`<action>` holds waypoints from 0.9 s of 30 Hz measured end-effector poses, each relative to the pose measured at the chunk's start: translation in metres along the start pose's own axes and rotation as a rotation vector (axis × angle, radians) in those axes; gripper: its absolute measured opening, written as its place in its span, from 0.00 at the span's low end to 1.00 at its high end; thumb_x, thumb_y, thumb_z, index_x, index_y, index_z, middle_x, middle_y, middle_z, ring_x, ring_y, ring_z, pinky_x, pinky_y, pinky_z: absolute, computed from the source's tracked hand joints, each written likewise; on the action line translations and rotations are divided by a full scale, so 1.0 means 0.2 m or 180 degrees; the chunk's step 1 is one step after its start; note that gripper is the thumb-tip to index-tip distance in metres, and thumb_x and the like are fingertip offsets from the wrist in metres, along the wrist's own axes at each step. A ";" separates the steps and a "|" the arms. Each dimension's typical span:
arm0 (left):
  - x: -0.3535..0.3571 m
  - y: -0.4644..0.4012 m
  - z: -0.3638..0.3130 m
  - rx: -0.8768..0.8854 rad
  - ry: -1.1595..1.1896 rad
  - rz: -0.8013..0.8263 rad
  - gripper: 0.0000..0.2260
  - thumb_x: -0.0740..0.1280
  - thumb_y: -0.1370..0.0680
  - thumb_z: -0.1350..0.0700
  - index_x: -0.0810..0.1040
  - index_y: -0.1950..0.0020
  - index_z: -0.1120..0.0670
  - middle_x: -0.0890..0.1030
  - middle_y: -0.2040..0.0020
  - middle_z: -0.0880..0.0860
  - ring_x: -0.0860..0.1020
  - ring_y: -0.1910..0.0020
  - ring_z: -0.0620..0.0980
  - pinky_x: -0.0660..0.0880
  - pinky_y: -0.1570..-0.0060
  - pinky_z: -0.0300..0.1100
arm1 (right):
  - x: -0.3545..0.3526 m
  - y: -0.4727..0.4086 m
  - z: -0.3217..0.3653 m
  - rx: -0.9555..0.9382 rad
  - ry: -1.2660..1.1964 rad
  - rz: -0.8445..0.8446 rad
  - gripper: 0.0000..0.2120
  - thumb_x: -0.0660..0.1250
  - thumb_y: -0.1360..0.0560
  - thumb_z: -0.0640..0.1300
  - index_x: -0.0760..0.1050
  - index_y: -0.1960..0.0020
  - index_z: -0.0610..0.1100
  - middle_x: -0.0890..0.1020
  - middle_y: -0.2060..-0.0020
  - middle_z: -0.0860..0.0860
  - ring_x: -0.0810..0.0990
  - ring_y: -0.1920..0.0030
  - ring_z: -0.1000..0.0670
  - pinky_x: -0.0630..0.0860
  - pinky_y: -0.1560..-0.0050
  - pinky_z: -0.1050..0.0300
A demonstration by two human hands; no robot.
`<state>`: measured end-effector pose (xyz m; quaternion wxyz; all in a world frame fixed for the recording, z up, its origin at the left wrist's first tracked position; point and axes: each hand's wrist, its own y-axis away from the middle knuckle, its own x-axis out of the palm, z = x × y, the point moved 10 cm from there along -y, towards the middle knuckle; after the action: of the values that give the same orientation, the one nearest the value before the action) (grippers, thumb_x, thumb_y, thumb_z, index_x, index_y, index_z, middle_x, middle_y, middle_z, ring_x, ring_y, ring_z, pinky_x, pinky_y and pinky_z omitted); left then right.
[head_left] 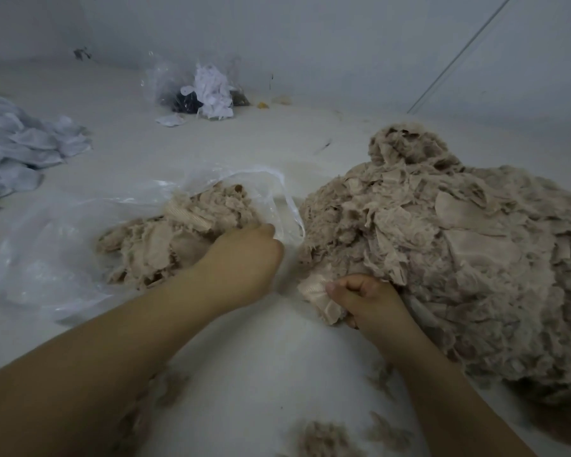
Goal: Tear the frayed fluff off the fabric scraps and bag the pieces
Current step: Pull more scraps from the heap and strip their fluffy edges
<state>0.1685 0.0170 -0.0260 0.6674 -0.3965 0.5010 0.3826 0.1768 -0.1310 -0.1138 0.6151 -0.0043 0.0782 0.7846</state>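
A big heap of beige frayed fabric scraps [442,252] lies on the white floor at the right. At the left, a clear plastic bag [47,252] lies open with beige pieces [165,239] inside. My left hand [244,255] reaches into the bag's mouth, fingers down among the pieces and mostly hidden. My right hand [366,298] is closed around a pale beige scrap [323,301] at the heap's near edge.
Tufts of torn beige fluff [323,437] lie scattered on the floor near me. A pile of white cloth [20,146] sits at the far left. By the back wall stands another clear bag [208,90] with white and dark scraps.
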 end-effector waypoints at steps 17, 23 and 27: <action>0.08 -0.04 0.21 -0.0621 -0.0472 0.0281 0.12 0.61 0.23 0.54 0.79 0.43 0.53 0.78 0.43 0.54 0.73 0.40 0.56 0.69 0.43 0.50 | -0.02 0.02 -0.01 0.0125 -0.0101 -0.0047 0.15 0.66 0.21 0.44 0.85 0.64 0.51 0.75 0.75 0.58 0.69 0.74 0.61 0.66 0.74 0.68; 0.09 -0.04 0.17 -0.0545 -0.0815 0.0303 0.10 0.60 0.23 0.56 0.79 0.46 0.53 0.72 0.43 0.55 0.66 0.39 0.57 0.62 0.45 0.51 | -0.02 0.01 -0.01 0.0122 -0.0030 -0.0003 0.15 0.66 0.20 0.44 0.84 0.63 0.49 0.75 0.75 0.59 0.70 0.73 0.62 0.67 0.74 0.67; 0.01 -0.08 0.08 -0.0477 -0.0537 -0.0055 0.04 0.63 0.28 0.62 0.76 0.58 0.57 0.69 0.54 0.55 0.70 0.45 0.58 0.64 0.52 0.50 | -0.02 0.02 0.00 0.0090 -0.0052 0.0027 0.13 0.66 0.21 0.44 0.84 0.62 0.48 0.76 0.75 0.59 0.70 0.73 0.62 0.67 0.74 0.68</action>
<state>0.1885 0.0253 -0.0219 0.6790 -0.4159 0.4096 0.4453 0.1738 -0.1355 -0.1135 0.6124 0.0111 0.0843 0.7859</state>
